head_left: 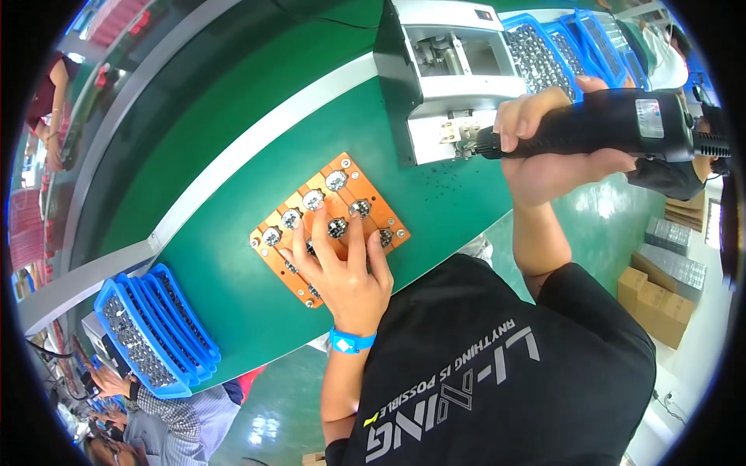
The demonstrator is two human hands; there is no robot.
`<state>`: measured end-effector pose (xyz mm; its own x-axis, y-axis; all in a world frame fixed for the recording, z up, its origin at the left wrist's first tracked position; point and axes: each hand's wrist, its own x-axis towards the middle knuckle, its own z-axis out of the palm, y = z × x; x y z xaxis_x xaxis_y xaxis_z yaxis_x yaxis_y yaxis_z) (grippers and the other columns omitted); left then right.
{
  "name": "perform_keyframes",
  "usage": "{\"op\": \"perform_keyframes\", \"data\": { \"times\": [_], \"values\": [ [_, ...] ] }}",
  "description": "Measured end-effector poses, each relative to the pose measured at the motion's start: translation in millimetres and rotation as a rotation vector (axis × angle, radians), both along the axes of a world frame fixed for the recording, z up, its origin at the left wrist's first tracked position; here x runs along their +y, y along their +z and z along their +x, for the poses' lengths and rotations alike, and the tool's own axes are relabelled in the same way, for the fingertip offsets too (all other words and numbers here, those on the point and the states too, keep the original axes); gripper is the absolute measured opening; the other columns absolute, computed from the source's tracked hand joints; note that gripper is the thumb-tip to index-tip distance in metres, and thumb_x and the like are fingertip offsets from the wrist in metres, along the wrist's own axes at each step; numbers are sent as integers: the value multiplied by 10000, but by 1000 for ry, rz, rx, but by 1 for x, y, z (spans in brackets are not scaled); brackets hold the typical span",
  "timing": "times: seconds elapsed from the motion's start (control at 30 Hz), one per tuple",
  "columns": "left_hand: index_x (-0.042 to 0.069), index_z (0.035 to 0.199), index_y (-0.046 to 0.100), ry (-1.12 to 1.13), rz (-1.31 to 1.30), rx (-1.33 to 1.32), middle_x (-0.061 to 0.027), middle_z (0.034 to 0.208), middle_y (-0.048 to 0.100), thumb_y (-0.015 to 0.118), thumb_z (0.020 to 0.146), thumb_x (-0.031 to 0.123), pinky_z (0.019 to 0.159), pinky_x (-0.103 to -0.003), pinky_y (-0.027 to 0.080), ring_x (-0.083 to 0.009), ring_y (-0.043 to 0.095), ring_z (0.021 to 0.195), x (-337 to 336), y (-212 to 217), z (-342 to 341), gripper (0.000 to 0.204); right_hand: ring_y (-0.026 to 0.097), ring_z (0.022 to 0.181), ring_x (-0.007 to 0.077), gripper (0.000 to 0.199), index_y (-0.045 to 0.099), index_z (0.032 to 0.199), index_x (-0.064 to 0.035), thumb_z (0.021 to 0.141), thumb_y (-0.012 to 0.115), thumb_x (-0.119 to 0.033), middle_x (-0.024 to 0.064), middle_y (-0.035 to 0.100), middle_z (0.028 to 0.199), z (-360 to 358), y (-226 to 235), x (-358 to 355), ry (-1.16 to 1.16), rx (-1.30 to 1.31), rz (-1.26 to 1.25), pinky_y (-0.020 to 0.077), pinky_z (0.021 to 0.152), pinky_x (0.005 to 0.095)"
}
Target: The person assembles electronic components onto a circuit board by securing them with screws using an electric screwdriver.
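My right hand is wrapped round a black electric screwdriver, held almost level. Its tip meets the outlet at the front of a silver and black screw feeder; whether a screw sits on the tip is too small to tell. My left hand, with a blue wristband, lies with fingers spread over an orange fixture plate. Several small round metal and black parts sit in the plate's recesses. My fingers touch or hover over some of them and partly hide others.
Stacked blue trays of small parts stand at the left end of the green bench. More blue trays lie beyond the feeder. Tiny dark bits are scattered near it. A pale rail borders the bench. A co-worker's sleeve shows lower left.
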<state>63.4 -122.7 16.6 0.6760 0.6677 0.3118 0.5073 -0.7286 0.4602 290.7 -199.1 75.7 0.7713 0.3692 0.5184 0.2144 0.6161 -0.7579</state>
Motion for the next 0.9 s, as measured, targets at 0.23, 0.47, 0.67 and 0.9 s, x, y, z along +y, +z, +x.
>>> {"op": "perform_keyframes", "data": {
  "times": [0.23,0.47,0.67,0.9],
  "values": [
    [59,1086,725,18,-6,75,-201,1386,467,657,854,141,1068,-570,297,-461,327,1311,-4,5,-3,255,413,428,158,857,420,1233,-130,802,341,-866,52,473,591,-9,0,1,-27,70,-167,373,473,302],
    [80,1066,727,49,-19,-6,-184,1402,464,716,815,187,1074,-595,265,-430,358,1302,-5,-6,-8,273,490,446,186,977,327,1276,-105,731,332,-916,80,529,617,-49,-12,21,304,171,82,433,458,311],
    [92,1001,724,96,-19,-54,-155,1417,478,722,809,222,1091,-620,238,-400,383,1311,-7,-8,-12,232,509,463,192,935,304,1290,-107,767,362,-880,89,538,664,-83,-40,59,482,28,16,445,492,310],
    [89,969,727,124,18,-62,-155,1401,503,733,795,210,1106,-598,251,-389,395,1312,-6,-1,-24,212,496,436,168,927,316,1231,-65,776,365,-871,77,519,626,-98,-46,64,343,115,-186,440,466,280]
  ]
}}
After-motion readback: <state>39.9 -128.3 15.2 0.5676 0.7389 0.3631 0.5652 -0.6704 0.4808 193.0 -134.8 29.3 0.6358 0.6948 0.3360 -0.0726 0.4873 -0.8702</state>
